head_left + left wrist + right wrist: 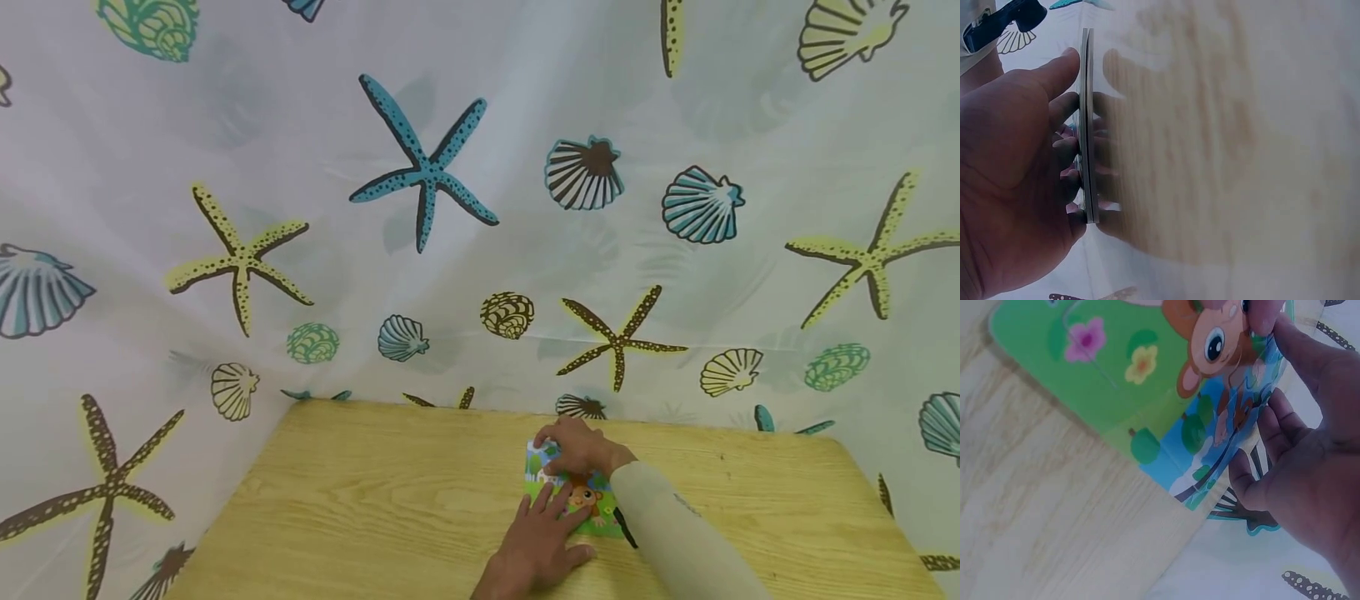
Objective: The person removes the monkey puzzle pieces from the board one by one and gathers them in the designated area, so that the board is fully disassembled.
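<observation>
A flat picture puzzle (584,497) with a cartoon monkey lies on the wooden table. Curved piece lines, flowers and a blue stream show on the puzzle (1110,403) in the right wrist view. My left hand (538,542) rests on its near part, fingers straight and spread. In the left wrist view the puzzle's layered edge (1089,194) is seen side-on, with the left fingertips on its picture face. My right hand (581,448) arches over the far left corner, fingers curled at the far edge and thumb towards the picture, holding the puzzle there.
The light wooden table (375,492) spreads to both sides of the puzzle. A white curtain (480,275) printed with starfish and shells hangs behind and beside it. A dark strap (624,529) hangs by the right sleeve (682,533).
</observation>
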### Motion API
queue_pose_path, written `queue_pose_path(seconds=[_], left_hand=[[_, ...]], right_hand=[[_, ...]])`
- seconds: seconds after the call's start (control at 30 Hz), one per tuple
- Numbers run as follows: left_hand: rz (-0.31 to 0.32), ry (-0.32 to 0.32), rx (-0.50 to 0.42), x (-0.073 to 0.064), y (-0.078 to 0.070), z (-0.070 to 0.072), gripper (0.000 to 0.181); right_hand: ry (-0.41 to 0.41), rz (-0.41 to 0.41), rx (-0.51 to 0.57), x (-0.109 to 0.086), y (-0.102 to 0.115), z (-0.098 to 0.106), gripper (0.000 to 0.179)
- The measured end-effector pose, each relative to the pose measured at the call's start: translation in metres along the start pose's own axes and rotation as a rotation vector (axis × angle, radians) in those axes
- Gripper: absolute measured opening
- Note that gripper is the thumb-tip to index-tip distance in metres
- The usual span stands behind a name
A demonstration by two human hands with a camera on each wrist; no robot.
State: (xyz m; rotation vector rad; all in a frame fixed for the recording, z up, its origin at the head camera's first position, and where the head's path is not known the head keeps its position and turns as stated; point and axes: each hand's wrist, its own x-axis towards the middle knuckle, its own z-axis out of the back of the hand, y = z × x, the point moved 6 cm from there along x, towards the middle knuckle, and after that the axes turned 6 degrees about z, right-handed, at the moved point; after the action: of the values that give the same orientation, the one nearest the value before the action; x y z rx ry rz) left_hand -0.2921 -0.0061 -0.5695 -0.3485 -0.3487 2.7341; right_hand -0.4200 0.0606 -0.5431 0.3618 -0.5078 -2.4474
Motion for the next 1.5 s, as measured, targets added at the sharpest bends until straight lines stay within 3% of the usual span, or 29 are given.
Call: queue_pose_path(seconds=[0.67,1.1,1.3,1.5], left_hand=[[-0.005,0.014,-0.043,-0.004,-0.001,0.005,0.060],[-0.002,0.015,-0.058,-0.005,-0.002,0.006,0.058],[-0.012,0.005,-0.056,-0.005,-0.004,0.006,0.058],[0.003,0.013,-0.044,-0.004,-0.003,0.004,0.059]], right_hand=[[0.104,0.144,-0.066,0.004,0.011,0.006,0.036],[0.181,0.099,-0.112,0.002,0.014,0.011,0.035],[0.191,0.056,-0.113,0.004,0.011,0.010,0.031],[0.177,0.077,-0.096,0.004,0.012,0.008,0.033]])
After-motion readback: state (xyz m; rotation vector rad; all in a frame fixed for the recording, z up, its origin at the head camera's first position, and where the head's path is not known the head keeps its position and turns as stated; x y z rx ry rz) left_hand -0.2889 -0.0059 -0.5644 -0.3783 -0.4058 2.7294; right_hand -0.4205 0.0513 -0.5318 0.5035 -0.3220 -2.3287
